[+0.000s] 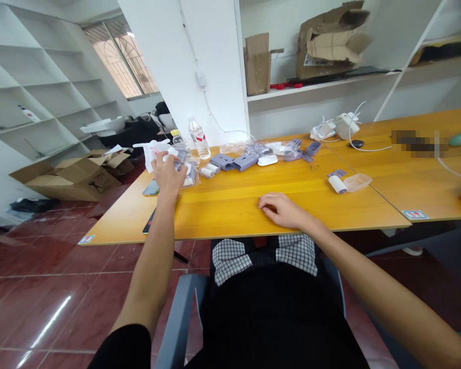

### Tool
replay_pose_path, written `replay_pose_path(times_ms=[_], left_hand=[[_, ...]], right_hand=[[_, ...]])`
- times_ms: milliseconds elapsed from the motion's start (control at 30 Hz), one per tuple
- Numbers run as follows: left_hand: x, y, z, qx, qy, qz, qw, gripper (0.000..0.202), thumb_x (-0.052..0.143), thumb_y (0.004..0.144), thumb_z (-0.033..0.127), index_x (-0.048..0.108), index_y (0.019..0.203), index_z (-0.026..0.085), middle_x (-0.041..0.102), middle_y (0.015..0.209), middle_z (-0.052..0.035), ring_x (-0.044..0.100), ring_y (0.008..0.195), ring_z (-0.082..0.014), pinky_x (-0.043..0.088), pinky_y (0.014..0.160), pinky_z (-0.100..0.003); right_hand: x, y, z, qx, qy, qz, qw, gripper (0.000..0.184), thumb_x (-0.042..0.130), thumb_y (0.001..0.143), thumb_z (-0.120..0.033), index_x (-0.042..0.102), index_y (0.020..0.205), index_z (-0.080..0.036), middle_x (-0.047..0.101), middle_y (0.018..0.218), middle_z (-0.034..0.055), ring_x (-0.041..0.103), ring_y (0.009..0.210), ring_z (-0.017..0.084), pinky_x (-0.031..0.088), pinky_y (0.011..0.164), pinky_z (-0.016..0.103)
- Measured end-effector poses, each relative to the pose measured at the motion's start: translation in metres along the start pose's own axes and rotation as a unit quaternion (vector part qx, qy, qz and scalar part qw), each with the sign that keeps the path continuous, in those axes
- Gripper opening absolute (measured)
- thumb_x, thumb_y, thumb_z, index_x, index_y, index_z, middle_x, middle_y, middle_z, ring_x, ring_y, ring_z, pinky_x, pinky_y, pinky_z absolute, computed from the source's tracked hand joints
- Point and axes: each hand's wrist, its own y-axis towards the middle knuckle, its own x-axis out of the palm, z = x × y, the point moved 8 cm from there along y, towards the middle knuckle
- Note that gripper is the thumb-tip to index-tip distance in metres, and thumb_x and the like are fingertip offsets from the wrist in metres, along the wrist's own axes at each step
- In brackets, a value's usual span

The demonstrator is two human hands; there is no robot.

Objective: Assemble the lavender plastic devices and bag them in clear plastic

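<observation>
On the yellow table (230, 215) | left grip (167, 171) clenched on plastic wrap (153, 151); right grip (282, 211) released

A water bottle (198, 138) stood behind the plastic parts (234, 162) on the table (230, 205), and a cardboard box (75, 177) lay on the floor left of it.

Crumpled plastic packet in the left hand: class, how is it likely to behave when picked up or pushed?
The crumpled plastic packet looks floppy, bunching around the left hand. It is probably light for its size, being thin film. On the smooth yellow table, it would likely slide easily.
</observation>
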Motion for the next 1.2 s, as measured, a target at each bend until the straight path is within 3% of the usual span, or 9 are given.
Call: replay_pose_path(times_ms=[133, 233, 367, 533, 633, 867, 1033, 1133, 1200], left_hand=[[0.019, 0.025, -0.044, -0.053, 0.034, -0.022, 0.998, 0.031, 0.069, 0.090, 0.040, 0.072, 0.110, 0.017, 0.052, 0.159, -0.0153, 0.044, 0.141, -0.0460, 0.041, 0.117, -0.064], [0.039, 0.026, -0.074, -0.063, 0.049, -0.088, 0.993, 0.033, 0.071, 0.085, 0.040, 0.073, 0.106, 0.015, 0.052, 0.158, -0.0226, 0.043, 0.141, -0.0515, 0.041, 0.113, -0.071], [0.058, 0.016, -0.088, -0.025, 0.051, -0.146, 0.988, 0.031, 0.067, 0.081, 0.033, 0.071, 0.107, 0.017, 0.049, 0.160, -0.0214, 0.043, 0.145, -0.0475, 0.039, 0.118, -0.065], [0.075, 0.013, -0.072, 0.033, 0.037, -0.189, 0.981, 0.027, 0.066, 0.079, 0.030, 0.069, 0.104, 0.019, 0.052, 0.157, -0.0169, 0.047, 0.149, -0.0356, 0.034, 0.127, -0.047], [0.079, 0.016, -0.066, 0.034, 0.031, -0.199, 0.979, 0.029, 0.067, 0.080, 0.033, 0.070, 0.106, 0.020, 0.052, 0.159, -0.0157, 0.047, 0.150, -0.0343, 0.033, 0.128, -0.045], [0.063, 0.017, -0.060, -0.015, 0.037, -0.199, 0.979, 0.042, 0.072, 0.083, 0.036, 0.074, 0.122, 0.021, 0.049, 0.164, -0.0187, 0.039, 0.153, -0.0505, 0.034, 0.121, -0.071], [0.039, -0.026, -0.006, 0.023, -0.030, -0.065, 0.997, 0.033, 0.062, 0.096, 0.035, 0.071, 0.122, 0.017, 0.055, 0.153, -0.0205, 0.051, 0.148, -0.0369, 0.036, 0.129, -0.054], [0.044, -0.065, 0.034, 0.073, -0.080, -0.078, 0.991, 0.026, 0.059, 0.096, 0.033, 0.072, 0.113, 0.017, 0.068, 0.131, -0.0166, 0.063, 0.132, -0.0318, 0.046, 0.121, -0.047], [0.055, -0.088, 0.051, 0.099, -0.111, -0.143, 0.979, 0.023, 0.054, 0.098, 0.030, 0.071, 0.110, 0.019, 0.074, 0.116, -0.0123, 0.069, 0.115, -0.0286, 0.053, 0.112, -0.046]], right_hand=[[0.000, 0.000, 0.000, 0.004, -0.001, 0.007, 1.000, 0.020, 0.059, 0.096, -0.010, 0.074, 0.098, -0.024, 0.081, 0.115, 0.0088, 0.075, 0.111, 0.029, 0.055, 0.106, 0.052], [0.001, 0.001, 0.000, 0.001, 0.002, 0.003, 1.000, 0.021, 0.059, 0.095, -0.009, 0.073, 0.099, -0.024, 0.081, 0.114, 0.0081, 0.074, 0.111, 0.028, 0.056, 0.105, 0.051], [0.001, 0.001, 0.001, 0.004, -0.002, 0.002, 1.000, 0.021, 0.059, 0.096, -0.009, 0.073, 0.099, -0.025, 0.080, 0.114, 0.0070, 0.074, 0.110, 0.027, 0.055, 0.105, 0.050], [0.001, 0.000, 0.001, -0.002, -0.005, 0.001, 1.000, 0.021, 0.060, 0.096, -0.009, 0.073, 0.098, -0.025, 0.080, 0.112, 0.0068, 0.074, 0.109, 0.027, 0.055, 0.104, 0.048], [0.002, 0.000, 0.001, -0.001, -0.009, 0.001, 1.000, 0.020, 0.060, 0.096, -0.009, 0.072, 0.098, -0.025, 0.080, 0.114, 0.0075, 0.074, 0.112, 0.028, 0.055, 0.104, 0.049], [0.002, 0.001, 0.001, 0.000, -0.010, -0.001, 1.000, 0.019, 0.060, 0.097, -0.010, 0.072, 0.098, -0.025, 0.080, 0.114, 0.0075, 0.074, 0.111, 0.028, 0.055, 0.104, 0.051], [0.001, 0.001, 0.000, 0.002, -0.006, -0.007, 1.000, 0.020, 0.061, 0.095, -0.010, 0.074, 0.099, -0.024, 0.080, 0.114, 0.0083, 0.073, 0.110, 0.028, 0.054, 0.105, 0.051], [0.001, 0.001, -0.001, 0.005, -0.005, -0.009, 1.000, 0.019, 0.061, 0.095, -0.010, 0.074, 0.099, -0.024, 0.080, 0.116, 0.0088, 0.073, 0.112, 0.028, 0.054, 0.106, 0.051], [0.001, 0.001, -0.001, 0.010, -0.010, -0.013, 1.000, 0.019, 0.060, 0.096, -0.011, 0.075, 0.100, -0.023, 0.080, 0.115, 0.0086, 0.073, 0.112, 0.027, 0.054, 0.107, 0.049]])
